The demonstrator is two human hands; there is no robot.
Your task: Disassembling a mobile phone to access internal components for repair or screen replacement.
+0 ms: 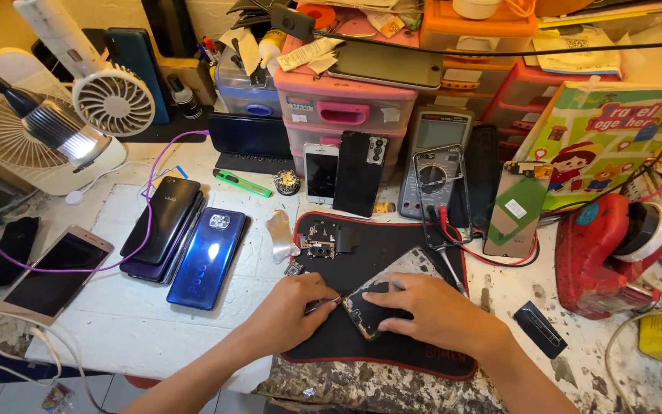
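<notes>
An opened phone [373,303] lies tilted on a black work mat with a red border [377,253]. My right hand [430,310] presses flat on the phone and covers much of it. My left hand [289,307] pinches a thin metal tool [329,302] whose tip touches the phone's left edge. Small removed phone parts [319,241] sit on the far left of the mat.
Several phones lie to the left: a blue one [208,257], a dark stack [162,226], a pink-rimmed one [59,272]. Behind the mat stand more phones, a multimeter [434,165] and plastic drawers [346,111]. A red tool [603,253] is at right, fans [113,100] at back left.
</notes>
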